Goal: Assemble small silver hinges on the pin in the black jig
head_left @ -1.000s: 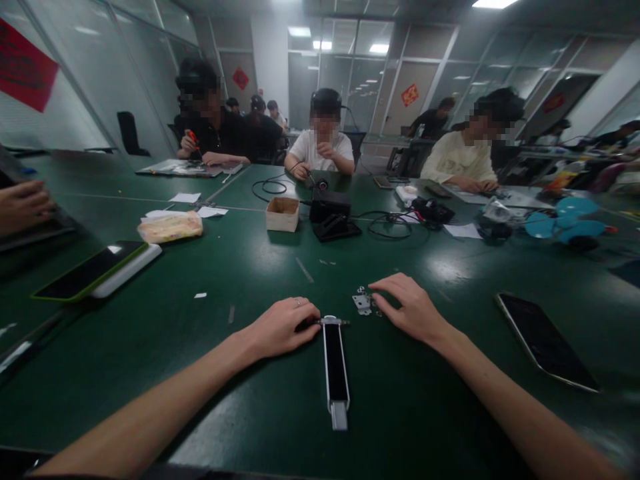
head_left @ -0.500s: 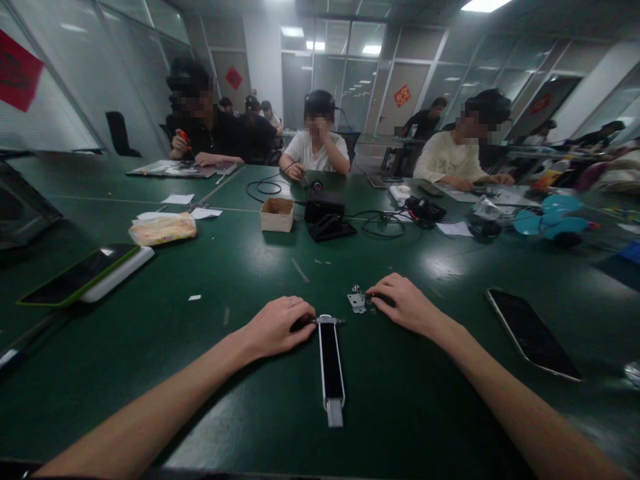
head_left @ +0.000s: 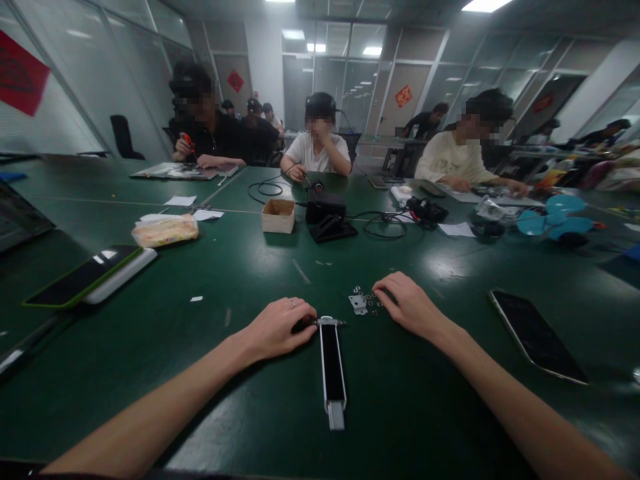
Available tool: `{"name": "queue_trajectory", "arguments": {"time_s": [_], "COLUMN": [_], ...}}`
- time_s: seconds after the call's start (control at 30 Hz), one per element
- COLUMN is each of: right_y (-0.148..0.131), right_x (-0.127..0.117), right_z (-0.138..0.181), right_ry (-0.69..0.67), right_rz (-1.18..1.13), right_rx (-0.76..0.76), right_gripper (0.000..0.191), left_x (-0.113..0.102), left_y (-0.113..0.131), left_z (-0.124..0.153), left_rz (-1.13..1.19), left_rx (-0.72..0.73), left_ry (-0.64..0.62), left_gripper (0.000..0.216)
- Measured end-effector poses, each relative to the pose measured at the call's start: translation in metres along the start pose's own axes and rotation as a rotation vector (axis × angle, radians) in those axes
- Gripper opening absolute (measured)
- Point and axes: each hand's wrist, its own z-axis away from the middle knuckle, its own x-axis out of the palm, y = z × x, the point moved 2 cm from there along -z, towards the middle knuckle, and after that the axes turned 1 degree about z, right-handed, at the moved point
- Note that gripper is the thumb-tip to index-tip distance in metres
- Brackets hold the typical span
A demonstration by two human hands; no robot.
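A long black bar with silver ends lies lengthwise on the green table in front of me. My left hand rests curled at the bar's far end, its fingers closed on a dark tool whose thin shaft touches the bar's top. My right hand lies palm down beside a small silver bracket and several tiny screws and washers, fingertips bent onto them. What the fingers pinch is hidden.
A dark phone lies at the right, a phone on a white pad at the left. Farther off are a cardboard box, a black device with cables, a wrapped packet, and three seated people across the table.
My right hand's fingers curled in over the small parts by the bracket. The left hand stayed at the bar's end. The view shifted slightly.
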Motion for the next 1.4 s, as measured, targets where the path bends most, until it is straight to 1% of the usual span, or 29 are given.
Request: {"name": "queue_trajectory", "arguments": {"time_s": [0.1, 0.27, 0.33, 0.4, 0.5, 0.6, 0.93, 1.2, 1.27, 1.33, 1.4], "right_y": [-0.014, -0.044, -0.053, -0.058, -0.059, -0.057, -0.060, -0.061, -0.061, -0.063, -0.068], "right_x": [-0.001, 0.001, 0.002, 0.005, 0.010, 0.011, 0.009, 0.008, 0.008, 0.009, 0.008], "right_z": [0.000, 0.000, 0.000, 0.001, 0.002, 0.003, 0.002, 0.002, 0.002, 0.002, 0.003], "right_ry": [0.068, 0.138, 0.150, 0.127, 0.076, 0.059, 0.107, 0.124, 0.137, 0.155, 0.199], "right_rz": [-0.054, -0.170, -0.197, -0.193, -0.164, -0.154, -0.176, -0.165, -0.165, -0.167, -0.176], "right_rx": [-0.059, -0.218, -0.269, -0.298, -0.315, -0.318, -0.346, -0.343, -0.346, -0.351, -0.363], "right_gripper": [0.015, 0.014, 0.014, 0.014, 0.015, 0.015, 0.014, 0.015, 0.015, 0.014, 0.013], "left_x": [-0.001, -0.001, -0.001, 0.000, 0.001, 0.001, 0.001, 0.000, -0.002, -0.004, -0.005], "left_y": [0.001, 0.002, 0.001, 0.001, 0.001, 0.001, 0.001, 0.002, 0.003, 0.006, 0.009], "left_z": [0.001, 0.001, 0.001, 0.000, 0.000, -0.001, 0.000, 0.001, 0.001, 0.001, 0.003], "left_rz": [-0.009, -0.015, -0.028, -0.040, -0.041, -0.036, -0.042, -0.051, -0.056, -0.056, -0.050], "left_rx": [-0.007, 0.002, 0.010, 0.012, 0.017, 0.016, 0.033, -0.002, -0.022, -0.030, -0.004], "left_ry": [0.001, 0.003, 0.007, 0.006, 0.008, 0.009, 0.025, 0.016, 0.046, 0.110, 0.173], "left_gripper": [0.016, 0.018, 0.018, 0.017, 0.014, 0.013, 0.012, 0.013, 0.017, 0.022, 0.023]}}
